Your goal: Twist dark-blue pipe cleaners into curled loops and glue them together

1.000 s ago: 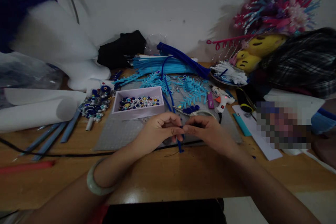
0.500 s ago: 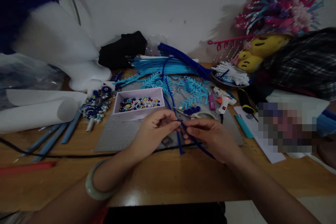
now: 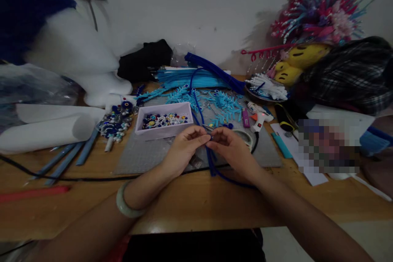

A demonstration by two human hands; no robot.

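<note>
A brown wooden table (image 3: 196, 208) is supporting a flat grey textured mat (image 3: 135, 156). Over the mat's near edge, the left hand (image 3: 183, 147) and right hand (image 3: 236, 151) are meeting, about equally near, thumbs and fingertips pinching dark-blue fuzzy stems (image 3: 211, 164), which are trailing down towards the person, one bending towards the right forearm.

a plain pale wall (image 3: 184, 12) stands behind a wooden table (image 3: 196, 208) with a glossy patch of light near its front edge. pale floor (image 3: 285, 245) shows below; the room is dim.
</note>
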